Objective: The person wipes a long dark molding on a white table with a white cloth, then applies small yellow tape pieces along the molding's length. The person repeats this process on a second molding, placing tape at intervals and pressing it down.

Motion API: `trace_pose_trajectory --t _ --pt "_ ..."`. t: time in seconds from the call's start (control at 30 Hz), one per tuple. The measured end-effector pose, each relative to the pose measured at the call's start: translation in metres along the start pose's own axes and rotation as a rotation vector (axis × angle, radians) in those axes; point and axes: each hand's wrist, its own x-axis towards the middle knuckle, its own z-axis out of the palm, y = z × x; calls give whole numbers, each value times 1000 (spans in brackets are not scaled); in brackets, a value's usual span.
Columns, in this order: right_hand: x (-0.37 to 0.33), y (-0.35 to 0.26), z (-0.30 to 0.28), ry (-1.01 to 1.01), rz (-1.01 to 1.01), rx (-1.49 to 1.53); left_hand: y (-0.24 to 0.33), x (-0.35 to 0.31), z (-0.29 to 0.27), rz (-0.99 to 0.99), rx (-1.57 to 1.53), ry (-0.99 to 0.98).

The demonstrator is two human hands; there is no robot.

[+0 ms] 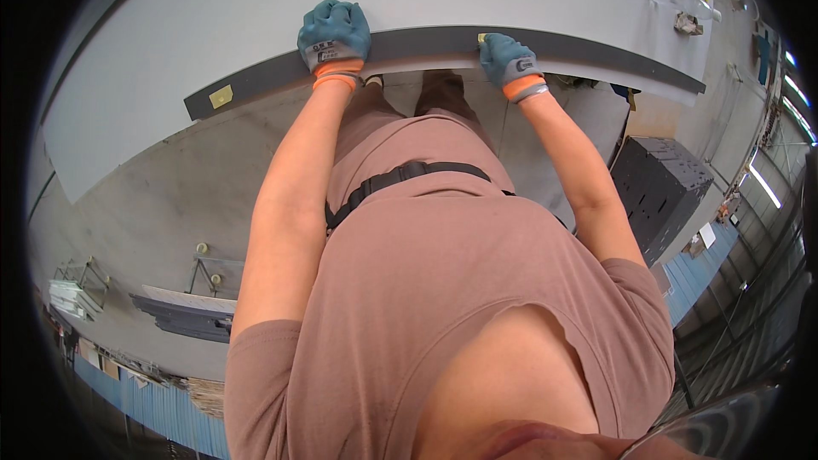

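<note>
A long dark grey strip [417, 44] lies along the near edge of a pale worktop [213, 13]. My left hand [335, 34], in a teal and grey work glove with an orange cuff, is closed over the strip left of its middle. My right hand [509, 61], gloved alike, closes on the strip farther right. A small yellow piece [482, 37] shows at its fingertips; whether it sticks to the strip or is pinched, I cannot tell. One yellow label [221, 96] sits near the strip's left end. The undersides of both hands are hidden.
Crumpled clear plastic and small items [688, 24] lie at the far right. A stack of dark grey blocks or panels [660, 192] stands on the right. Dark panels [183, 315] and a wheeled metal frame [209, 273] are at the lower left. Concrete floor [230, 170] shows below the worktop.
</note>
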Motion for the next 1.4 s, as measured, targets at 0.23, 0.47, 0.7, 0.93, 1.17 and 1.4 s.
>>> trace_pose_trajectory --t 0.23,0.47,0.7,0.93,1.17,1.4 --pt "-1 15 -12 -13 89 447 -3 -1 3 17 22 16" --pt "-10 -4 -30 -70 223 514 -1 0 2 24 10 25" --pt "-3 -18 -7 69 133 25 0 0 1 30 9 35" --pt "-4 -6 30 340 105 114 1 0 1 36 10 51" --pt "-6 -5 40 540 69 241 1 0 1 20 9 43" --pt "-12 -12 42 575 209 426 3 1 1 -23 13 27"
